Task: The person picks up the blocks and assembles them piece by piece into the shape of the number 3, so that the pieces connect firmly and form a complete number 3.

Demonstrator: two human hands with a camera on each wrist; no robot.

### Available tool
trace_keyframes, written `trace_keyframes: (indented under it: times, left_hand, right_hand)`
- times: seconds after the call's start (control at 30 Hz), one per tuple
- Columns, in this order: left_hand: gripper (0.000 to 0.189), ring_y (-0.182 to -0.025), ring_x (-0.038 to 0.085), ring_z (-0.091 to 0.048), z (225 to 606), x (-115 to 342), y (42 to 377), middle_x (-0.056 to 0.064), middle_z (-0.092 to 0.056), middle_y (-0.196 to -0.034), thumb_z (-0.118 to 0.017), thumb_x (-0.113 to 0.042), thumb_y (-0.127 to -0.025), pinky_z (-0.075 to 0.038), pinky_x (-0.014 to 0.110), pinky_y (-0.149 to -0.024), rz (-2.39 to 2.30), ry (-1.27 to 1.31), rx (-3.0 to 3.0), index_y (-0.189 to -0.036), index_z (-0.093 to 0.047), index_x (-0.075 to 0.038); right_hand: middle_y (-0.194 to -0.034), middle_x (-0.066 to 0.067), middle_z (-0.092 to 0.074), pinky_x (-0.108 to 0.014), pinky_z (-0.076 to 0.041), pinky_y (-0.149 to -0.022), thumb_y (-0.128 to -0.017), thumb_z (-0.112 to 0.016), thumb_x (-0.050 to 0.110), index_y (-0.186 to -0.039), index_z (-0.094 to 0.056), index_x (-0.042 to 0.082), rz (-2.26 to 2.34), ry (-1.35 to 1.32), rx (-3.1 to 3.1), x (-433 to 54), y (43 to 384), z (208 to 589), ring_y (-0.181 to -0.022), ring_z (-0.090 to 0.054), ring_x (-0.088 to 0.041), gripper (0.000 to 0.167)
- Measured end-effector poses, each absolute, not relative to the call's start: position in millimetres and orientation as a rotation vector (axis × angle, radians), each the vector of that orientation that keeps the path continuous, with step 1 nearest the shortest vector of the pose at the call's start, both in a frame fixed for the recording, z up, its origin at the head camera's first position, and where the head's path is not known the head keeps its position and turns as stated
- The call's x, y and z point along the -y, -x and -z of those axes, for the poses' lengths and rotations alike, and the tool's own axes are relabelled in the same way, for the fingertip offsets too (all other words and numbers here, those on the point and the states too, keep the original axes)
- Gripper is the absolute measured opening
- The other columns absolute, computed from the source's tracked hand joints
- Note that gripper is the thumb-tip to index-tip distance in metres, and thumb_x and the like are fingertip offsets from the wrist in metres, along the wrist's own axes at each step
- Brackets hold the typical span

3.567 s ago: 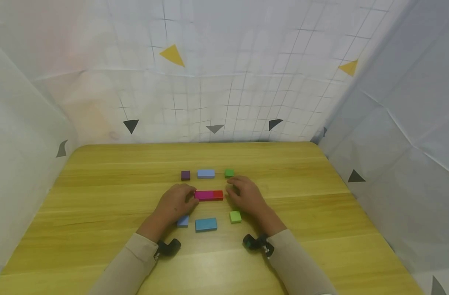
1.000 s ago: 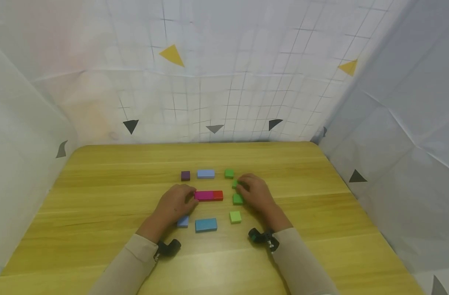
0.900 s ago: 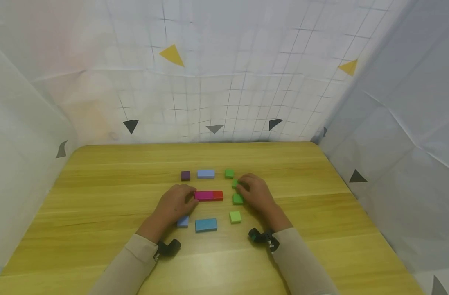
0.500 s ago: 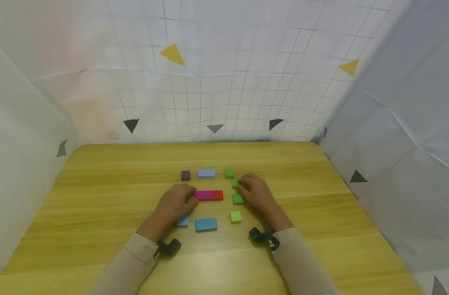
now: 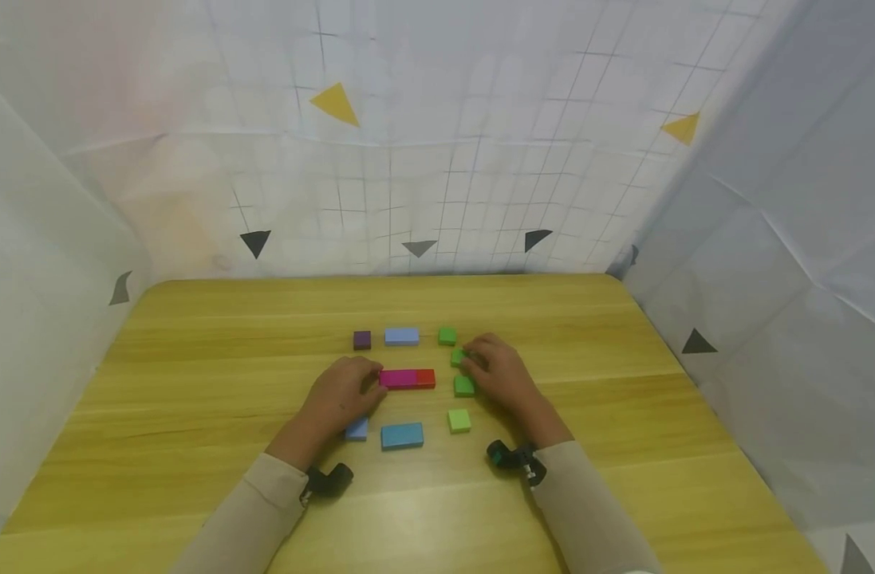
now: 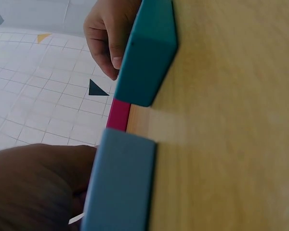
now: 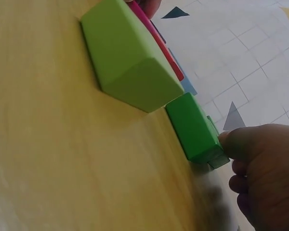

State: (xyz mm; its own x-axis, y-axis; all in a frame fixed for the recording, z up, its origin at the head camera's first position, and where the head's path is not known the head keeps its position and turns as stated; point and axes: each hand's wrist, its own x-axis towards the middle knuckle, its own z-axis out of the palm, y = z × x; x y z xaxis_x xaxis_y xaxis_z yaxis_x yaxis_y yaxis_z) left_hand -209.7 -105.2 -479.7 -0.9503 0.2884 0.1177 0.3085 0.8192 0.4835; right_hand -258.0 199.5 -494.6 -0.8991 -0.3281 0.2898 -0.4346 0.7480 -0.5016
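Observation:
My left hand (image 5: 342, 395) pinches the left end of a magenta block (image 5: 397, 379), thumb and forefinger at its two long sides. Against that block's right end lies a red block (image 5: 425, 378). My right hand (image 5: 502, 371) holds a small green block (image 5: 457, 358) between thumb and forefinger, partly covered by the fingertips. Just nearer lies another green block (image 5: 463, 387), seen large beside the right thumb in the right wrist view. A light green block (image 7: 130, 57) fills the upper part of that view. The left fingertips are hidden behind a periwinkle block (image 6: 120, 178) in the left wrist view.
A dark purple block (image 5: 361, 340), a long light blue block (image 5: 401, 336) and a green block (image 5: 447, 336) form the far row. A teal-blue block (image 5: 402, 436) lies nearest. All are on a wooden table (image 5: 588, 478), with white sheeting (image 5: 423, 159) behind.
Since the oldest frame my right hand has moved right from the red block's end, uncovering two green blocks and taking hold of one. That block has turned slightly lately. My left hand stays put.

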Motion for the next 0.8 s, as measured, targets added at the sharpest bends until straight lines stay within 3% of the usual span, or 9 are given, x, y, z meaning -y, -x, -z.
trace_keyframes:
  times: [0.8]
  left_hand:
    - [0.039, -0.117, 0.026, -0.060, 479.2, 106.1, 209.6, 0.006, -0.069, -0.122, -0.072, -0.032, -0.091, -0.049, 0.044, -0.101, 0.824, 0.482, 2.964, -0.123, -0.068, -0.010]
  right_hand:
    - [-0.107, -0.001, -0.070, -0.038, -0.054, -0.091, -0.095, -0.069, 0.024, -0.111, -0.074, 0.011, -0.855, -0.613, 2.775, -193.7, 257.8, 497.3, -0.102, -0.066, -0.019, 0.022]
